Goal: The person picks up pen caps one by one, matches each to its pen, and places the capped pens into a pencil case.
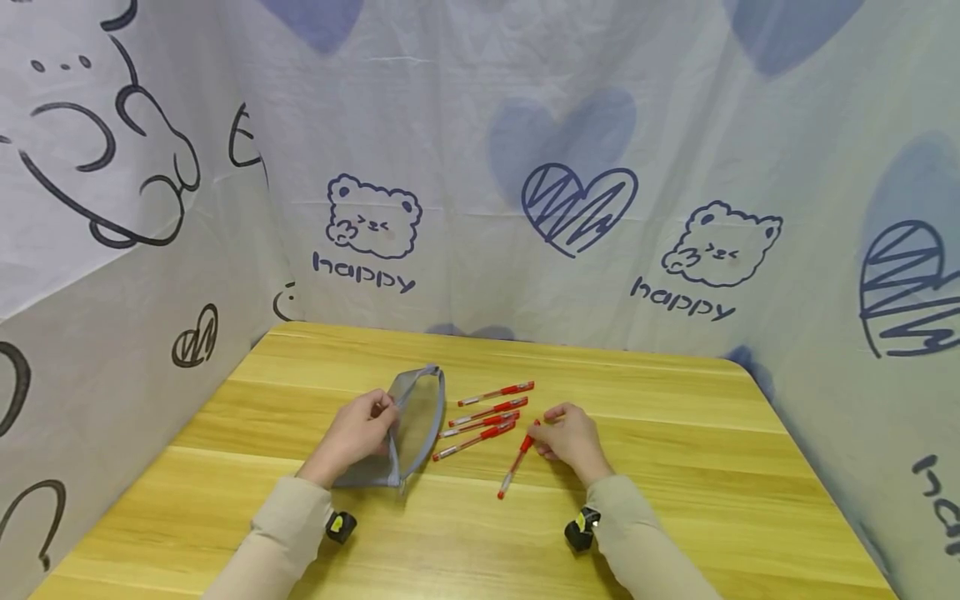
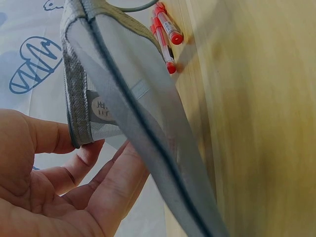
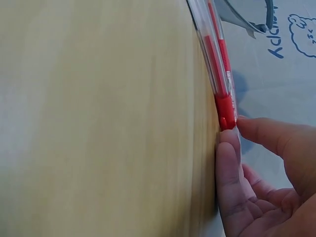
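Note:
My left hand [image 1: 358, 435] pinches the near-left rim of a grey mesh zip pouch [image 1: 422, 429], whose mouth gapes towards the right. In the left wrist view, thumb and fingers hold the pouch's edge [image 2: 78, 108] beside a small printed label [image 2: 101, 107]. At the right, my right hand [image 1: 573, 440] pinches a red gel pen [image 1: 516, 468] near its red end, between thumb and fingers. That pen slants down and left, low over the table. Several similar red pens [image 1: 480, 439] lie side by side between the pouch and the right hand.
A wooden table [image 1: 465, 550] carries everything. Pale cloth walls [image 1: 465, 225] printed with hearts and bears stand behind it and at both sides. Small black devices are strapped at the left wrist [image 1: 341, 527] and the right wrist [image 1: 581, 530].

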`<move>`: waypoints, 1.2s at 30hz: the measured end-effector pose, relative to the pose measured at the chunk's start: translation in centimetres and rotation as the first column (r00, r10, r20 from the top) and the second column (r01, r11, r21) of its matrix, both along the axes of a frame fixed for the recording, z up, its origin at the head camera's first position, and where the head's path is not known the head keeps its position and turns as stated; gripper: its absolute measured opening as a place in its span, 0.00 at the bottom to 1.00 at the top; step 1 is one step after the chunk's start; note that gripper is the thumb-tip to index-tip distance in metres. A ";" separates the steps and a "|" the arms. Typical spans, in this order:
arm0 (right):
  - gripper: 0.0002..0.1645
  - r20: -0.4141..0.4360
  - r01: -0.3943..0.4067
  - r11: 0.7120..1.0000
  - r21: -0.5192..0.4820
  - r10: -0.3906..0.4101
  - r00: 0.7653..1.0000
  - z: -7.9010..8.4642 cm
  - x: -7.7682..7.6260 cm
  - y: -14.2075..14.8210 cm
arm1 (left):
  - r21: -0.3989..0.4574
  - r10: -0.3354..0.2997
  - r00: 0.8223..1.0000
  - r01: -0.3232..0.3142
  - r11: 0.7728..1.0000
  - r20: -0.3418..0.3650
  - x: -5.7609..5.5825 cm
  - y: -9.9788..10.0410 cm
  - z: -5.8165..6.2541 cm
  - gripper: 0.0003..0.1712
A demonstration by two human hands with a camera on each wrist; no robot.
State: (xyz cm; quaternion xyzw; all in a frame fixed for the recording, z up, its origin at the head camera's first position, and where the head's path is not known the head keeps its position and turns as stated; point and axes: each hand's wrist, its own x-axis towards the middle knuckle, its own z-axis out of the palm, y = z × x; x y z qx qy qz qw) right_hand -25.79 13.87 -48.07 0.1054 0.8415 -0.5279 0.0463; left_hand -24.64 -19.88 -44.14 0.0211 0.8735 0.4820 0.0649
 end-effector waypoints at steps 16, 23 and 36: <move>0.19 0.000 0.026 1.000 -0.001 -0.026 1.000 -0.2 -0.4 -0.2 | 0.005 0.001 1.000 -0.001 1.000 0.010 0.0 0.1 0.1 0.12; 0.20 -0.020 0.042 0.998 0.044 -0.041 0.999 -0.1 -0.4 -0.6 | 0.000 -0.003 1.000 0.003 1.000 0.000 -0.1 0.1 -0.2 0.11; 0.19 -0.012 0.044 0.993 0.106 -0.043 0.999 0.2 -0.8 -1.1 | -0.005 -0.006 1.000 0.006 1.000 0.010 0.0 0.2 0.0 0.11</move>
